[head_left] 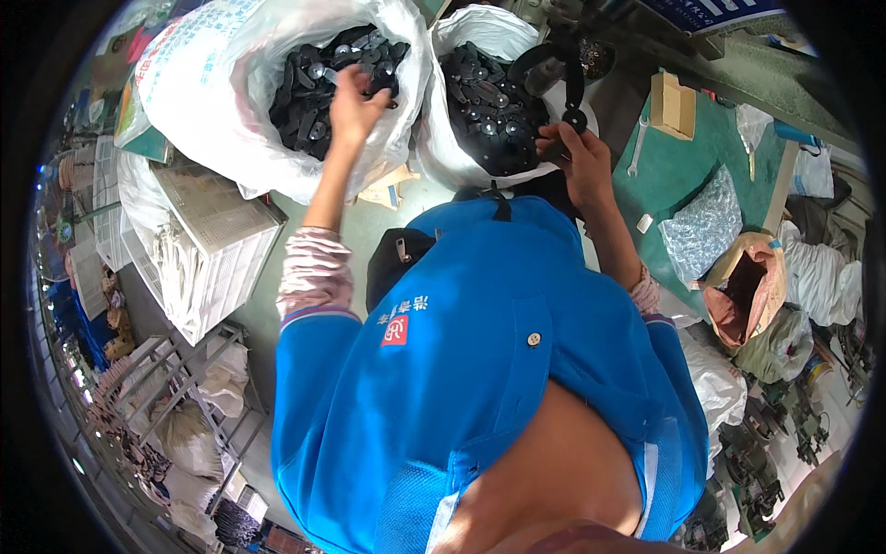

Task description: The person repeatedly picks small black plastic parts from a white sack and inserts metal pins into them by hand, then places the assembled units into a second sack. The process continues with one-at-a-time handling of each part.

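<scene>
My left hand (354,109) reaches over the mouth of a large white sack (235,102), thumb and fingers apart. Under it lies a heap of black parts (300,102) with shiny round discs; its fingertips are partly blurred against them. My right hand (583,162) is closed at the round end of a black lever-like piece (574,118), which hangs down from above; the fingers hide part of the grip. Just left of that hand, a second white sack (443,152) holds more of the same black parts (489,102).
On the green tabletop (664,175) to the right are a wrench (638,146), an open cardboard box (673,105), a bubble-wrap bag (703,224) and a brown paper sack (744,288). A pale crate (208,245) and a metal rack (175,388) stand on the left.
</scene>
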`<state>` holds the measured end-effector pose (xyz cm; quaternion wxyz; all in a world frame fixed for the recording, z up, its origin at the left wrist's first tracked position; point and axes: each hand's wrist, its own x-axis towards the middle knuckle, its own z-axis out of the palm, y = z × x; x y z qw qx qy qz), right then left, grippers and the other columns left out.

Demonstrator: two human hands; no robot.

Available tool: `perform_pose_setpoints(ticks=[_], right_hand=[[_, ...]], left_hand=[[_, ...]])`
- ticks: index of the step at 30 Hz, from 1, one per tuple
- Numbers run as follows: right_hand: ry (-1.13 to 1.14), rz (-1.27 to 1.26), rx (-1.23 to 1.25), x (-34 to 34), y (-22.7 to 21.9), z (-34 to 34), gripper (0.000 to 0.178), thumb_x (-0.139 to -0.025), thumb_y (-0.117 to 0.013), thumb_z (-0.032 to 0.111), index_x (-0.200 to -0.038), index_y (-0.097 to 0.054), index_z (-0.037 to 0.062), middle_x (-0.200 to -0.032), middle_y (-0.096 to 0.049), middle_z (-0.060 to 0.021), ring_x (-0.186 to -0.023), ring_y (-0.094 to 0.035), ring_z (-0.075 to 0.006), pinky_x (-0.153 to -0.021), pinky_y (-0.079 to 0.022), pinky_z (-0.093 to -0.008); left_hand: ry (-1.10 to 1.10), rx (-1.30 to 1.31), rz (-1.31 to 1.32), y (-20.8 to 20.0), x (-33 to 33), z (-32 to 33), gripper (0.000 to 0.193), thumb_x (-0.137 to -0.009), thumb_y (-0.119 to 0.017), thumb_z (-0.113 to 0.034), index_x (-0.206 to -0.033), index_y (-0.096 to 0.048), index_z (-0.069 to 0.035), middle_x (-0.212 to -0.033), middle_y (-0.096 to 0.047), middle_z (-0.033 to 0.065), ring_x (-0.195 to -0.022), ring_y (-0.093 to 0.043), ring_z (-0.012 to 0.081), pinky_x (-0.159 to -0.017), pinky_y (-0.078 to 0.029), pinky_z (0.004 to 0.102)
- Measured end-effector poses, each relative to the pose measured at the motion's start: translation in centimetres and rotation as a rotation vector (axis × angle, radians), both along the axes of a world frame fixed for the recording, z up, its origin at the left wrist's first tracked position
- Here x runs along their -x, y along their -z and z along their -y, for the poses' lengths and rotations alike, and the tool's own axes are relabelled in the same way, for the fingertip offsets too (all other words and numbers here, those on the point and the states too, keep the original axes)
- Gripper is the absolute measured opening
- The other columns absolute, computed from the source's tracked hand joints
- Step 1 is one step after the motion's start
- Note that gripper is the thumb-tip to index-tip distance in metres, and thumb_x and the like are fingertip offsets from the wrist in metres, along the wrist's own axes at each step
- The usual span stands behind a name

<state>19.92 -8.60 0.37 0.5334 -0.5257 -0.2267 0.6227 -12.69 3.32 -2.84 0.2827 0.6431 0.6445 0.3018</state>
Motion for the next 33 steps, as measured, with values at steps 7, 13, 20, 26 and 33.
perform_pose_setpoints(ticks=[7,13,20,26,33], right_hand=[[0.094,0.008,0.093,-1.5,0.8,2.7,0.025,-0.094,-0.054,0.021,-0.102,-0.058,-0.0026,-0.095,-0.065,-0.0133,-0.08,-0.065,-0.0193,-0.073,-0.053,-0.0321],[0.147,0.088,0.073,-1.5,1.2,4.2,0.022,-0.093,-0.056,0.021,-0.096,-0.06,-0.0002,-0.089,-0.065,-0.0108,-0.076,-0.064,-0.017,-0.066,-0.052,-0.0291],[0.155,0.087,0.079,-1.7,1.4,3.8,0.023,-0.094,-0.056,0.021,-0.099,-0.06,-0.0012,-0.093,-0.065,-0.0125,-0.077,-0.064,-0.0181,-0.071,-0.053,-0.0309],[0.164,0.058,0.024,-0.5,1.5,3.4,0.024,-0.092,-0.058,0.021,-0.096,-0.061,-0.0025,-0.09,-0.066,-0.0132,-0.075,-0.064,-0.0175,-0.071,-0.053,-0.0305],[0.163,0.125,0.016,-0.3,1.3,3.7,0.024,-0.092,-0.058,0.021,-0.096,-0.061,-0.0025,-0.09,-0.066,-0.0135,-0.076,-0.065,-0.0173,-0.071,-0.053,-0.0297]], left_hand=[[0.454,0.064,-1.06,0.3,1.9,-5.3,0.13,-0.047,-0.087,-0.041,-0.147,-0.011,-0.01,-0.15,-0.02,0.0207,-0.14,-0.015,0.0363,-0.11,-0.019,0.0562],[0.398,0.132,-1.056,-0.2,0.0,-7.5,0.096,-0.055,-0.08,-0.041,-0.135,-0.037,-0.012,-0.128,-0.042,0.0134,-0.124,-0.037,0.0318,-0.1,-0.031,0.0571],[0.217,0.061,-0.957,2.2,0.0,-6.4,0.078,-0.061,-0.077,-0.039,-0.127,-0.046,-0.012,-0.132,-0.043,0.0089,-0.125,-0.036,0.0317,-0.094,-0.039,0.0579],[0.229,0.174,-0.989,0.2,0.0,-5.8,0.077,-0.062,-0.078,-0.038,-0.13,-0.047,-0.02,-0.13,-0.045,0.0081,-0.123,-0.038,0.032,-0.091,-0.042,0.0559],[0.295,0.153,-1.024,1.5,0.4,-4.6,0.066,-0.067,-0.073,-0.033,-0.126,-0.046,-0.02,-0.129,-0.048,0.0083,-0.124,-0.038,0.0318,-0.094,-0.037,0.0627]])
